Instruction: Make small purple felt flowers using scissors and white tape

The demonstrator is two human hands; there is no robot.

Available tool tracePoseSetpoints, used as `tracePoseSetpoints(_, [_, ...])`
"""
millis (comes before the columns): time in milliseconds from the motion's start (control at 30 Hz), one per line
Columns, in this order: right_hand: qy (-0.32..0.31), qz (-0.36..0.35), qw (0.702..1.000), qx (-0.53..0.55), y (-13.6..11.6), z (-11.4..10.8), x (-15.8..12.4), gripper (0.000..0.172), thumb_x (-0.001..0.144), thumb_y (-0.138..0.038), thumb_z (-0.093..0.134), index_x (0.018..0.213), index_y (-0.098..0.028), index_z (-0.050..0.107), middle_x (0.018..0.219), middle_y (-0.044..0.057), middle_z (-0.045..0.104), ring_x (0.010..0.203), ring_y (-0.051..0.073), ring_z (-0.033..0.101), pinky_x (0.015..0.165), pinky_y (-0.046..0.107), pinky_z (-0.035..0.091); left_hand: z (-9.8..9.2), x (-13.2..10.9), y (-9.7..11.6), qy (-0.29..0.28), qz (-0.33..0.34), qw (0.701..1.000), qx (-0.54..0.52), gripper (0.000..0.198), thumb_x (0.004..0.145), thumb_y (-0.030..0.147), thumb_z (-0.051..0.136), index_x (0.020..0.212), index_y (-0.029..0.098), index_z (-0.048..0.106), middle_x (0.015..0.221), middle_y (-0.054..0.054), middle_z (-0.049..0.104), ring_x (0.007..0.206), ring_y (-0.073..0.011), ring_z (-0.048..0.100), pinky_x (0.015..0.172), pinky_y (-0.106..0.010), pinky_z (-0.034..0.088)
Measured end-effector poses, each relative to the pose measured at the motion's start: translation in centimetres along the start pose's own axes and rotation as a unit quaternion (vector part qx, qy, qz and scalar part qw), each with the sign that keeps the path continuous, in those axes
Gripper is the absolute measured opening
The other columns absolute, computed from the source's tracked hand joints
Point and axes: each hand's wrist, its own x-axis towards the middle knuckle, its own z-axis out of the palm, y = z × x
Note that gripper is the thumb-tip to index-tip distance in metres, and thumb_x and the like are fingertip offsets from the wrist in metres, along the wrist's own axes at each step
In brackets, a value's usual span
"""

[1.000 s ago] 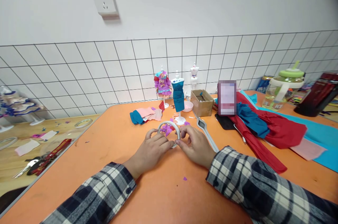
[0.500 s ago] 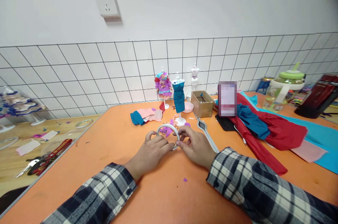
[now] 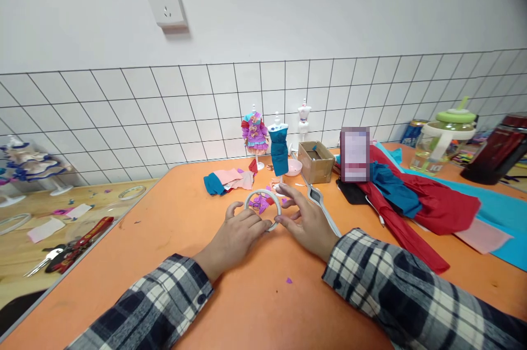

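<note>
Gripping the tape roll falls mostly to the left hand: its grip is pressed together on the near rim, fingertips curled against the lower edge and the thumb out to the left of the ring. The right hand has a spread grip, with the thumb tip touching the roll's right edge and the other fingers fanned apart beyond it, so it touches rather than pinches. The roll stands tilted on its edge on the orange bench, between the two hands, and purple scraps show through its hole. Just behind it stands a small dress form in a teal dress, with a second form in a purple dress to its left and a bare white form further back by the tiled wall. Teal and pink fabric pieces lie left of the forms. A pink bowl and an open cardboard box sit right of the teal form, and a grey tool lies beside the right hand. Further right, red cloth and teal cloth spread over the bench near a bottle with a green lid. Both forearms wear plaid sleeves.
</note>
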Motion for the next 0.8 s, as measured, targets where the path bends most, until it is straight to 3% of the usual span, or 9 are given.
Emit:
tracePoseSetpoints(133, [-0.015, -0.013, 0.999, -0.025, 0.03, -0.23, -0.03, 0.038, 0.090, -0.028, 0.052, 0.128, -0.027, 0.054, 0.109, 0.005, 0.070, 0.092, 0.019, 0.067, 0.077, 0.032, 0.054, -0.01, -0.02, 0.05, -0.008, -0.007, 1.000, -0.009, 0.023, 0.094, 0.016, 0.042, 0.103, 0.027, 0.060, 0.081, 0.000, 0.067, 0.087, -0.0180, 0.058, 0.097, -0.046, 0.016])
tracePoseSetpoints(233, [0.004, -0.013, 1.000, -0.016, 0.08, -0.22, -0.10, 0.032, 0.092, -0.026, 0.047, 0.122, -0.026, 0.060, 0.111, 0.004, 0.070, 0.095, 0.019, 0.067, 0.080, 0.033, 0.053, 0.02, -0.02, 0.14, -0.014, -0.009, 1.000, -0.010, 0.021, 0.094, 0.017, 0.041, 0.098, 0.026, 0.060, 0.082, 0.000, 0.067, 0.088, -0.0181, 0.058, 0.097, -0.047, 0.016])
tracePoseSetpoints(367, [0.026, 0.020, 0.999, 0.016, 0.20, 0.01, -0.04, 0.024, 0.088, -0.025, 0.053, 0.108, -0.026, 0.067, 0.107, 0.003, 0.072, 0.093, 0.019, 0.068, 0.075, 0.030, 0.055, -0.04, 0.05, 0.21, -0.014, -0.004, 1.000, -0.020, 0.019, 0.094, 0.018, 0.041, 0.098, 0.025, 0.059, 0.086, 0.000, 0.068, 0.090, -0.0179, 0.058, 0.099, -0.044, 0.018])
tracePoseSetpoints(600, [0.002, 0.069, 0.994, 0.080, 0.31, -0.14, 0.52, 0.013, 0.085, -0.025, 0.056, 0.092, -0.023, 0.066, 0.092, 0.001, 0.073, 0.084, 0.016, 0.068, 0.072, 0.028, 0.053, 0.11, 0.18, 0.09, -0.015, 0.014, 1.000, -0.017, 0.021, 0.096, 0.023, 0.040, 0.098, 0.024, 0.061, 0.087, -0.001, 0.068, 0.091, -0.0169, 0.059, 0.102, -0.039, 0.022])
tracePoseSetpoints(700, [-0.014, 0.058, 0.997, 0.052, 0.49, -0.40, 0.76, 0.010, 0.086, -0.024, 0.054, 0.088, -0.022, 0.063, 0.086, 0.001, 0.069, 0.080, 0.016, 0.064, 0.066, 0.027, 0.049, 0.09, 0.22, 0.02, -0.012, 0.029, 0.999, -0.007, 0.022, 0.095, 0.023, 0.040, 0.098, 0.023, 0.062, 0.086, -0.002, 0.067, 0.089, -0.0174, 0.058, 0.103, -0.038, 0.024])
tracePoseSetpoints(800, [0.018, 0.041, 0.999, 0.000, 0.65, -0.57, 0.85, 0.010, 0.088, -0.023, 0.049, 0.086, -0.020, 0.058, 0.080, 0.002, 0.064, 0.075, 0.017, 0.059, 0.064, 0.027, 0.044, -0.48, 0.23, -0.26, 0.009, 0.014, 1.000, 0.000, 0.023, 0.094, 0.024, 0.039, 0.095, 0.019, 0.062, 0.081, -0.004, 0.065, 0.082, -0.0189, 0.056, 0.096, -0.038, 0.032])
